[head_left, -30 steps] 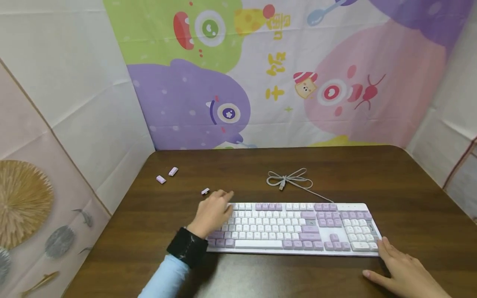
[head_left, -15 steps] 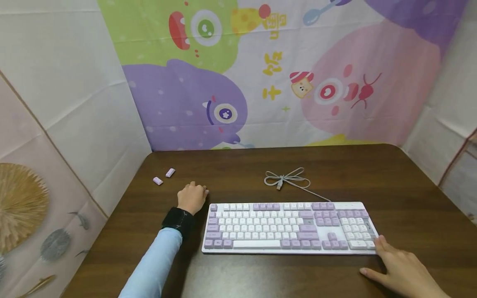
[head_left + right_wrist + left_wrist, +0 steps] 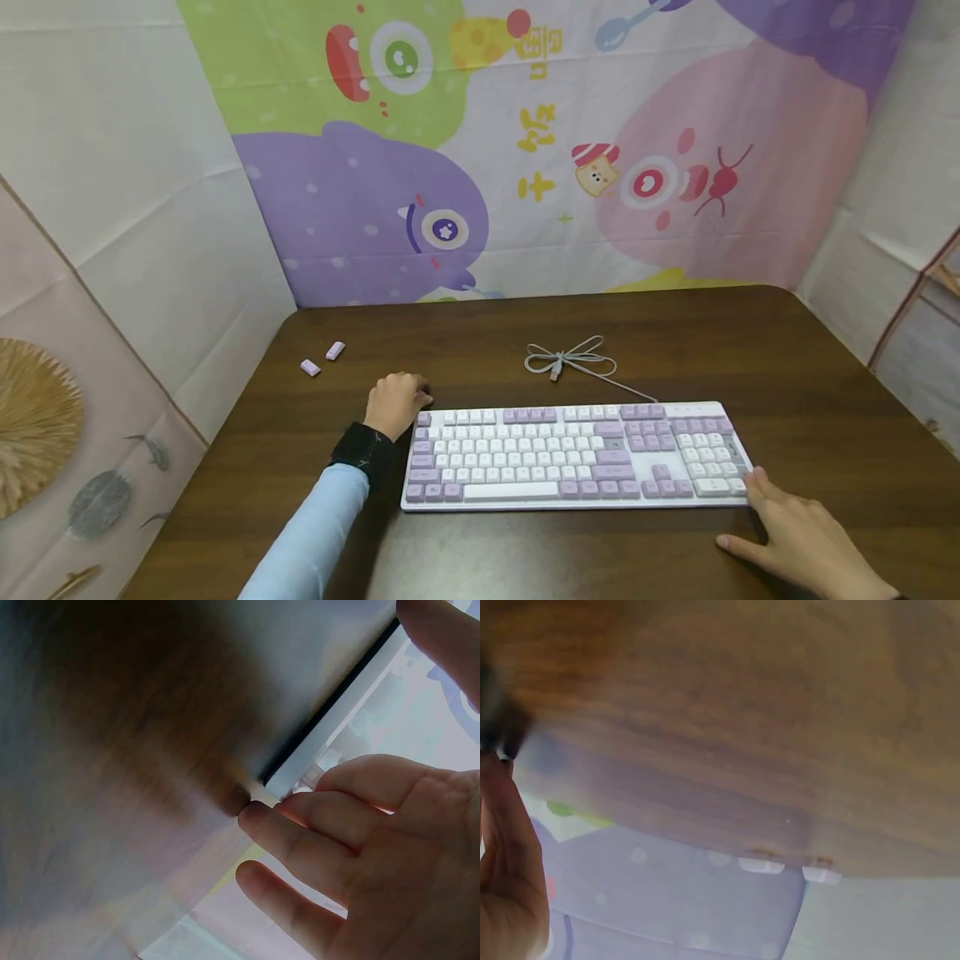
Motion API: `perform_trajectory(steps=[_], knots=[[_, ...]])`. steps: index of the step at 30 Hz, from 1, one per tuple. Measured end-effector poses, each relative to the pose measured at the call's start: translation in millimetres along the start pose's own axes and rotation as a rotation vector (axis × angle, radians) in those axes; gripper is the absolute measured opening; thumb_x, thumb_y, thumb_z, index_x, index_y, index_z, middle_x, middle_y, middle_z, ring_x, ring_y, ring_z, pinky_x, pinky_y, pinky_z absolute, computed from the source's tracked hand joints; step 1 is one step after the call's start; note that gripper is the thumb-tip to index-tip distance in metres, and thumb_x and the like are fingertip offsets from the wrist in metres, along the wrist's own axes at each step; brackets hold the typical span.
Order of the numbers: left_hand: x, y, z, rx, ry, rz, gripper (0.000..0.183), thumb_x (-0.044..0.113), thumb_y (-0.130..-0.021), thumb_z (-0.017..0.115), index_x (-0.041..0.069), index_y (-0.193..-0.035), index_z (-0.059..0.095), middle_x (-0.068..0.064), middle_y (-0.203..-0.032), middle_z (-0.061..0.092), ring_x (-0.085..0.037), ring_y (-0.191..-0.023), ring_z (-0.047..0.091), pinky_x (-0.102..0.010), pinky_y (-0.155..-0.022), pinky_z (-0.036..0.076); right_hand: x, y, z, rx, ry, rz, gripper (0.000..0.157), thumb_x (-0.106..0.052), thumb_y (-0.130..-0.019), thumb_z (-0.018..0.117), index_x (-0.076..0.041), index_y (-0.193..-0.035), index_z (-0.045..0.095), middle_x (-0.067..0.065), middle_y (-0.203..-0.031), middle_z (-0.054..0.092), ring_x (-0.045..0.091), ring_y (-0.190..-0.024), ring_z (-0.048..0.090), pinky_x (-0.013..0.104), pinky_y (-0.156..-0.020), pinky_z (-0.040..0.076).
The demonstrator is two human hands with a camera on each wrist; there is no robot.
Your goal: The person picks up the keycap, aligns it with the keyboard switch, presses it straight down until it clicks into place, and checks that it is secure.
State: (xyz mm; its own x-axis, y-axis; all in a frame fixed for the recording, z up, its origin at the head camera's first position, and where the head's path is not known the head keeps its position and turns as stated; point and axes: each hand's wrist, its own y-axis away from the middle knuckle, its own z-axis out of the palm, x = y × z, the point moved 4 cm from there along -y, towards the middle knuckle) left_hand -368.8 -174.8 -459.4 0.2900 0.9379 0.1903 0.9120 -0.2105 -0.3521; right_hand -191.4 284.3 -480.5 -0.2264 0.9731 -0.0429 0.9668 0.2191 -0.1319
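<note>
A full-size keyboard (image 3: 517,457) with white and lilac keys lies on the brown table. Two of its key places, one in the main block's right part and one at the number pad's right edge, show grey without caps. My left hand (image 3: 396,404) is low over the table beside the keyboard's upper left corner, fingers bent downward. It covers the place where a small lilac keycap lay; I cannot tell whether the fingers hold it. My right hand (image 3: 802,529) rests at the keyboard's lower right corner, fingers extended and fingertips against its edge, thumb spread.
Two loose lilac keycaps, one farther back (image 3: 335,351) and one nearer (image 3: 310,367), lie at the table's left rear. Behind the keyboard is its tied grey cable (image 3: 570,358). A printed cloth (image 3: 360,217) hangs along the table's back edge.
My left hand left the keyboard's upper left corner, reached over the small keycap behind it, then shifted back right toward the corner. The right hand stayed at the keyboard. The head view turned slightly right.
</note>
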Motion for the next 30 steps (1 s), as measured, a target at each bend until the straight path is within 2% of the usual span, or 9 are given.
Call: perform_trajectory(steps=[3,6,11,17,20,25,27,30], knots=[[2.7,-3.1,-4.0,-0.042,0.128,-0.042,0.017,0.016,-0.079,0.076,0.005,-0.092,0.075,-0.012,-0.09,0.076,-0.029,-0.081,0.071,-0.043,-0.072,0.056,0.5,0.5,-0.2,0.002,0.002,-0.001,0.091,-0.055,-0.07,0.075,0.021,-0.118,0.055,0.043,-0.123,0.053,0.048,-0.091,0.067,0.054,-0.076,0.053],[11.2,-7.4,-11.1,-0.074,0.214,-0.081,0.018,0.011,-0.08,0.075,0.002,-0.095,0.073,-0.012,-0.09,0.075,-0.027,-0.083,0.07,-0.043,-0.08,0.054,0.6,1.2,-0.8,0.009,0.004,-0.001,0.092,-0.055,-0.069,0.076,0.021,-0.117,0.055,0.043,-0.123,0.053,0.048,-0.091,0.067,0.053,-0.074,0.053],[33.6,-11.9,-20.2,-0.122,0.265,-0.087,0.017,0.005,-0.081,0.072,0.002,-0.098,0.071,-0.012,-0.094,0.073,-0.026,-0.086,0.068,-0.04,-0.081,0.054,-0.1,0.3,-1.5,0.01,0.0,0.001,0.091,-0.054,-0.069,0.076,0.021,-0.116,0.056,0.043,-0.123,0.053,0.047,-0.09,0.067,0.052,-0.072,0.053],[56.0,-12.0,-24.1,-0.135,0.304,-0.064,0.019,-0.002,-0.081,0.069,0.003,-0.1,0.07,-0.011,-0.098,0.074,-0.022,-0.085,0.068,-0.035,-0.078,0.056,-1.1,-1.6,-0.3,-0.017,-0.002,0.013,0.091,-0.055,-0.07,0.075,0.021,-0.117,0.055,0.043,-0.124,0.052,0.048,-0.092,0.066,0.055,-0.073,0.052],[65.9,-11.1,-25.5,-0.134,0.323,-0.036,0.02,-0.002,-0.082,0.069,0.003,-0.101,0.069,-0.011,-0.098,0.074,-0.022,-0.085,0.069,-0.035,-0.078,0.055,-1.7,-1.2,-0.2,-0.013,0.002,0.015,0.091,-0.054,-0.07,0.075,0.021,-0.117,0.055,0.043,-0.124,0.052,0.048,-0.092,0.066,0.056,-0.073,0.051],[88.1,-10.7,-26.4,-0.132,0.334,0.063,0.021,0.001,-0.081,0.071,0.003,-0.101,0.071,-0.01,-0.094,0.075,-0.023,-0.086,0.07,-0.036,-0.079,0.055,-1.2,0.8,-1.2,0.01,0.002,0.013,0.091,-0.054,-0.07,0.076,0.021,-0.117,0.055,0.044,-0.123,0.051,0.049,-0.089,0.066,0.054,-0.071,0.052],[98.0,-10.3,-25.1,-0.125,0.314,0.119,0.02,0.003,-0.08,0.072,0.004,-0.1,0.072,-0.008,-0.091,0.076,-0.021,-0.084,0.071,-0.035,-0.076,0.055,-1.5,1.8,-1.9,0.025,0.0,0.01,0.092,-0.053,-0.069,0.077,0.021,-0.117,0.055,0.045,-0.123,0.052,0.048,-0.088,0.067,0.052,-0.07,0.053],[114.0,-9.4,-21.7,-0.102,0.233,0.188,0.015,0.01,-0.079,0.075,0.011,-0.094,0.076,-0.002,-0.085,0.077,-0.017,-0.079,0.071,-0.032,-0.066,0.053,-3.2,2.0,-3.6,0.058,0.006,-0.001,0.093,-0.053,-0.067,0.078,0.021,-0.117,0.055,0.045,-0.121,0.053,0.047,-0.086,0.068,0.049,-0.069,0.054]])
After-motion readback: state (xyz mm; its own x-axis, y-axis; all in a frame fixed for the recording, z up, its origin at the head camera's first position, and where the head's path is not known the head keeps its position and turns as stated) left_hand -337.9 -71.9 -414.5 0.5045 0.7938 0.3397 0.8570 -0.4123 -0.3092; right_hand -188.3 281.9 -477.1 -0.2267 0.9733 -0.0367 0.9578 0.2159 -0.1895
